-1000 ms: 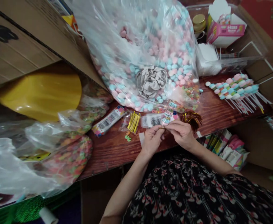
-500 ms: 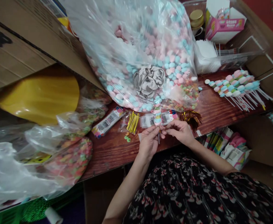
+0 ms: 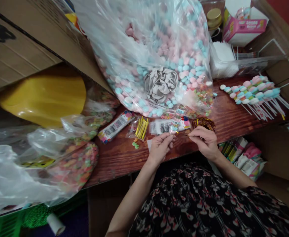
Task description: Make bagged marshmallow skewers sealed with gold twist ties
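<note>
My left hand (image 3: pixel 160 148) pinches a thin stick with a small clear-wrapped pastel candy bundle (image 3: pixel 172 129), which blends into the printed packets behind it. My right hand (image 3: pixel 203 141) holds a thin gold twist tie (image 3: pixel 186 134) between finger and thumb, close to that bundle. Just beyond it lies a bunch of gold twist ties (image 3: pixel 203 123) on the wooden table (image 3: pixel 229 123). Printed packets (image 3: pixel 168 126) and a bag of yellow sticks (image 3: pixel 141 128) lie near my left hand. A huge clear bag of pink and blue candies (image 3: pixel 154 56) rises behind them.
A row of pastel candy skewers (image 3: pixel 251 93) lies at the table's right. Clear bags of multicoloured candy (image 3: pixel 72 168) and a yellow plastic sheet (image 3: pixel 42 100) fill the left, beneath cardboard boxes (image 3: pixel 18 39). A pink box (image 3: pixel 244 24) stands at the back.
The candy stick, upright in my left hand earlier, now sits lower and tilted. My right hand has moved right, toward the gold ties, and now pinches a single tie.
</note>
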`<state>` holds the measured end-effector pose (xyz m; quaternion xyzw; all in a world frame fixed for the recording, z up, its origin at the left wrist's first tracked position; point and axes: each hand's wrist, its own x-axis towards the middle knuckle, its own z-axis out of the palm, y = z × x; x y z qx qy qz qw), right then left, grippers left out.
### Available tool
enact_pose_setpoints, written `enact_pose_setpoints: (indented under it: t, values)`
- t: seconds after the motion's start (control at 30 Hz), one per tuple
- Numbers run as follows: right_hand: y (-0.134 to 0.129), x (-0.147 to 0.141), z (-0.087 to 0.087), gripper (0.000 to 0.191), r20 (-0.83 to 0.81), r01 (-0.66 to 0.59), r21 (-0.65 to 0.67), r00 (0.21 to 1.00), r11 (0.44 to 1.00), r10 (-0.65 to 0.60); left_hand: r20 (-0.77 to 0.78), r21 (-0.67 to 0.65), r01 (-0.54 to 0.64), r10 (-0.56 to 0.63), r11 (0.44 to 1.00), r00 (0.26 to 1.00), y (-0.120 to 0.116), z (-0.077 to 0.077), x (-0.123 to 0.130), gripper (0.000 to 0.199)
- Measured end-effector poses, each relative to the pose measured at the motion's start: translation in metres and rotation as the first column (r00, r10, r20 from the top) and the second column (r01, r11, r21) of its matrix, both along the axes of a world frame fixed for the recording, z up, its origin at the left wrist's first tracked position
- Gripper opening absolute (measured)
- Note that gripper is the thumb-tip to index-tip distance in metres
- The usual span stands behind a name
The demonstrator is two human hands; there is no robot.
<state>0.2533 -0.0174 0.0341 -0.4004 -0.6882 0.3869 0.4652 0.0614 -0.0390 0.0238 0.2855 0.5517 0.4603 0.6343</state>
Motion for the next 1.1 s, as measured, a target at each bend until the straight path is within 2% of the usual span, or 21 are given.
enact_pose_setpoints:
  t: [0.1, 0.2, 0.33, 0.47, 0.57, 0.7, 0.8, 0.87, 0.93, 1.0, 1.1]
  values:
    - [0.001, -0.011, 0.003, 0.029, 0.102, -0.062, 0.091, 0.993, 0.994, 0.053, -0.089, 0.082, 0.091, -0.084, 0.992, 0.992, 0.002, -0.005, 0.002, 0.026]
    - [0.005, -0.025, -0.003, 0.037, 0.196, -0.105, 0.135, 0.978, 0.985, 0.078, -0.079, 0.124, 0.109, -0.1, 0.986, 0.992, 0.004, -0.004, 0.005, 0.027]
    - [0.009, -0.031, -0.01, 0.038, 0.172, -0.141, 0.08, 0.977, 0.987, 0.125, -0.09, 0.12, 0.104, -0.094, 0.987, 0.992, 0.003, -0.002, 0.005, 0.024]
    - [0.012, -0.028, -0.012, 0.034, 0.15, -0.157, 0.032, 0.977, 0.987, 0.151, -0.131, 0.143, 0.143, -0.124, 0.979, 0.984, 0.001, -0.006, 0.003, 0.026]
    - [0.015, -0.027, -0.014, 0.033, 0.136, -0.177, 0.041, 0.976, 0.983, 0.17, -0.213, 0.173, 0.178, -0.14, 0.969, 0.967, 0.001, -0.009, 0.002, 0.031]
    - [0.017, -0.027, -0.015, 0.035, 0.14, -0.21, 0.064, 0.97, 0.976, 0.199, -0.359, 0.234, 0.214, -0.12, 0.948, 0.926, 0.003, -0.007, 0.002, 0.028]
    - [0.011, -0.029, -0.014, 0.03, 0.08, -0.137, 0.062, 0.988, 0.989, 0.132, -0.437, 0.288, 0.214, -0.071, 0.933, 0.897, 0.004, -0.003, 0.003, 0.031]
    - [0.005, -0.031, -0.014, 0.019, 0.007, 0.009, 0.004, 1.0, 1.0, -0.009, -0.458, 0.322, 0.208, -0.04, 0.924, 0.888, 0.005, 0.0, 0.003, 0.034]
    - [0.0, -0.034, -0.014, 0.007, -0.056, 0.115, -0.119, 0.991, 0.986, -0.122, -0.463, 0.362, 0.209, -0.02, 0.908, 0.886, 0.008, 0.004, 0.005, 0.035]
    - [0.0, -0.036, -0.015, 0.007, -0.123, 0.129, -0.246, 0.979, 0.961, -0.163, -0.47, 0.406, 0.22, -0.003, 0.887, 0.882, 0.011, 0.009, 0.008, 0.035]
    - [0.008, -0.034, -0.019, 0.013, -0.257, 0.042, -0.397, 0.954, 0.917, -0.155, -0.496, 0.455, 0.247, 0.013, 0.855, 0.868, 0.015, 0.016, 0.012, 0.036]
